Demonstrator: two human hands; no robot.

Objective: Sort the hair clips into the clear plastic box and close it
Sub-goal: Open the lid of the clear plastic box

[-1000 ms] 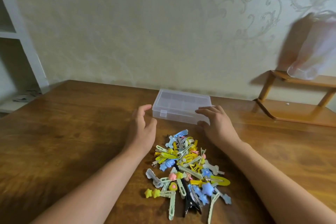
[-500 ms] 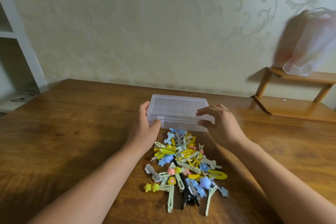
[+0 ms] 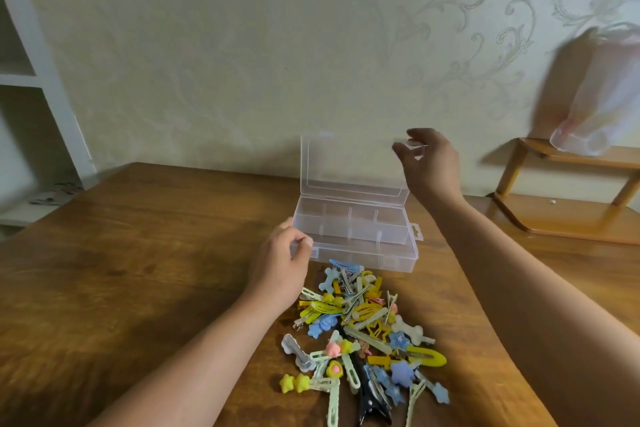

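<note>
I have the clear plastic compartment box (image 3: 353, 236) on the wooden counter (image 3: 138, 253), just beyond the heap of coloured plastic hair clips (image 3: 363, 329). My left hand (image 3: 284, 260) grips its near-left corner; my right hand (image 3: 427, 163) pinches the upright clear lid (image 3: 349, 166) at its top right corner. Let go too soon and the lid may fall shut, or tip the light, empty box backwards.

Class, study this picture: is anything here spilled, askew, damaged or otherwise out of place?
Nothing is damaged. The hair clips lie in a jumbled heap on the table in front of the open, empty clear plastic box.
</note>
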